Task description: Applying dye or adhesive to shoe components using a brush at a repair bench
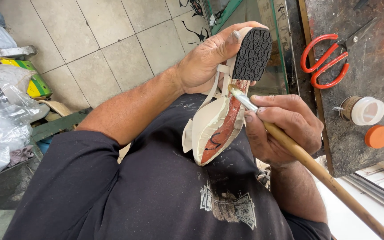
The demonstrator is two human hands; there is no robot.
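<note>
My left hand (207,58) grips the cream sandal (216,129) at its black heel (252,53), sole up, long axis running from heel down toward my chest. Right hand (281,129) pinches the wooden brush (316,171), bristles touching the reddish shank just below the heel.

Red-handled scissors (330,60) lie on the dark, stained worktop (370,133), well apart from a small open jar (363,110) lying on its side. Just beside the jar sits its orange lid (377,136). On the tiled floor (98,49), crumpled plastic bags (1,124) pile up near a green-and-yellow package (34,82).
</note>
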